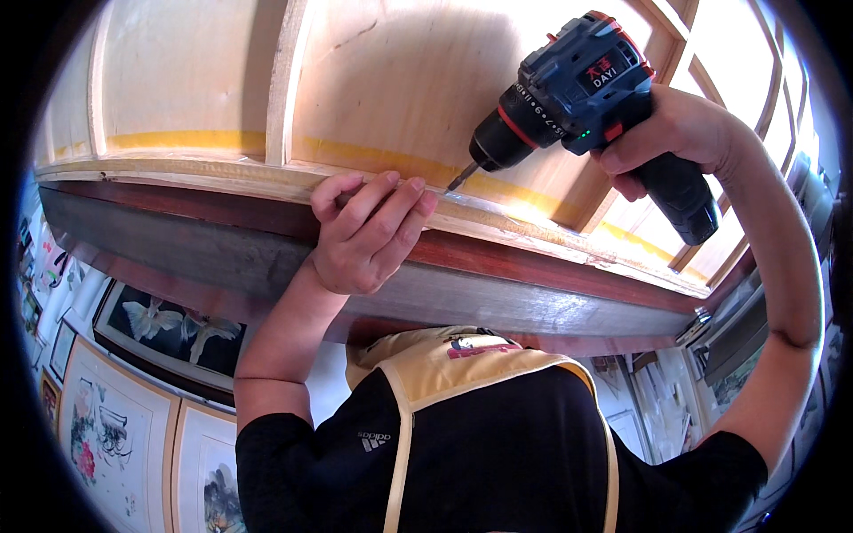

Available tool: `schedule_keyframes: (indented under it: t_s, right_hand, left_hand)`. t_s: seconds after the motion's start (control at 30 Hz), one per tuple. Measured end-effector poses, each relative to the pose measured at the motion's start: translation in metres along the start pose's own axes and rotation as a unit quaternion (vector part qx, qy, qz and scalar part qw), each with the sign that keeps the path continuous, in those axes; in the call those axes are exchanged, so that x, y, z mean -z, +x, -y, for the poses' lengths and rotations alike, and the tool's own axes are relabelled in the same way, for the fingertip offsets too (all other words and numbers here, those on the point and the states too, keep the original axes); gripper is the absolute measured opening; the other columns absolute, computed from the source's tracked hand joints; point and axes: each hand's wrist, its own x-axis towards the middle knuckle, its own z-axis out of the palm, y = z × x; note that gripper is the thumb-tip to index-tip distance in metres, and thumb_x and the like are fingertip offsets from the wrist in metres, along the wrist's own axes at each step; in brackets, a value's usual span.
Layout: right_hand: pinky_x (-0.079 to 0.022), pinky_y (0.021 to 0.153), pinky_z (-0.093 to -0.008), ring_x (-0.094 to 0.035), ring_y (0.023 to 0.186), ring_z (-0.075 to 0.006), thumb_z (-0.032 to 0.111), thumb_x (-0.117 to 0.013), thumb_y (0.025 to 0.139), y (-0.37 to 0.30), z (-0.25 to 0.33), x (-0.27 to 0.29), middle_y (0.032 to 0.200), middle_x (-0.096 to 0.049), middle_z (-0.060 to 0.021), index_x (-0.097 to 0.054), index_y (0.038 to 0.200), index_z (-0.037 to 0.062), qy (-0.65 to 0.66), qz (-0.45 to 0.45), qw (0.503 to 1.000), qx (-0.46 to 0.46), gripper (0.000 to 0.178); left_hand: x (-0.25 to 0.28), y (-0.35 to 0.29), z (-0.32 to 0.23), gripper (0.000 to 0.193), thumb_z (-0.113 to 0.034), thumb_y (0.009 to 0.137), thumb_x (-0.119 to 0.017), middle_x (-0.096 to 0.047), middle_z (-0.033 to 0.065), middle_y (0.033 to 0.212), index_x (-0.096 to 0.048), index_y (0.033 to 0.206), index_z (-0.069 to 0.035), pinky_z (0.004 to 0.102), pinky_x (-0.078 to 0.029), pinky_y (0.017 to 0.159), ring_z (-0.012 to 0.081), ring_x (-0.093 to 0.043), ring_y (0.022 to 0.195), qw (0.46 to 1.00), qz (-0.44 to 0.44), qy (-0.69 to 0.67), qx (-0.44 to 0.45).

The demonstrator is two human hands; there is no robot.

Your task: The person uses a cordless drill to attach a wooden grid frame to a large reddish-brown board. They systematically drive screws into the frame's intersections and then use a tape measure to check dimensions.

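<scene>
My right hand [675,133] is wrapped round the handle of a dark blue and black cordless drill [582,75] with red trim. The drill tilts down to the left, and small green lights glow near its handle. Its bit [462,176] points at the near rail of a pale wooden frame [204,169], its tip at or just above the wood. Just left of the bit, my left hand [369,233] grips that rail, fingers bent over the top edge; its thumb is hidden. Whether a screw sits under the bit is too small to tell.
Thin upright battens [286,84] divide the frame over a pale plywood panel [400,80], with a yellow strip along its foot. The frame lies on a dark red-brown table edge [524,271]. Framed pictures [120,435] stand below left. I wear a yellow-trimmed apron [480,360].
</scene>
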Motion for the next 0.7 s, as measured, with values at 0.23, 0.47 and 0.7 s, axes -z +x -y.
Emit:
schedule_keyframes:
  t_s: [0.23,0.47,0.7]
  right_hand:
    - [-0.054,0.059,-0.0278,-0.064,0.058,-0.0167,0.018,-0.071,0.073,0.0,0.003,-0.001,0.068,-0.066,-0.0106,-0.066,0.088,-0.0002,-0.016,0.022,1.0,0.001,0.024]
    - [-0.056,0.06,-0.0301,-0.065,0.062,-0.0164,0.017,-0.078,0.071,-0.028,-0.024,-0.022,0.077,-0.065,-0.0087,-0.065,0.098,0.0,0.004,-0.044,0.985,0.167,0.035]
    - [-0.052,0.05,-0.0298,-0.06,0.054,-0.0175,0.018,-0.076,0.058,-0.145,-0.146,-0.134,0.082,-0.069,-0.0141,-0.061,0.109,-0.0021,0.391,-0.277,0.856,0.194,0.056]
  left_hand:
    - [0.003,0.001,0.001,0.025,-0.016,0.086,-0.061,-0.065,0.0052,0.117,-0.072,0.106,-0.008,0.0391,-0.04,0.091,0.0209,-0.058,0.107,1.0,0.002,-0.005,0.001]
    - [0.006,-0.001,-0.001,0.027,-0.023,0.084,-0.067,-0.066,0.0035,0.112,-0.072,0.107,-0.01,0.0391,-0.04,0.093,0.0202,-0.057,0.105,1.0,0.01,0.0,0.002]
    - [0.008,0.088,-0.017,0.042,-0.043,0.086,-0.068,-0.061,0.0099,0.099,-0.062,0.102,-0.005,0.0415,-0.041,0.088,0.0283,-0.056,0.098,0.993,0.0,-0.069,0.097]
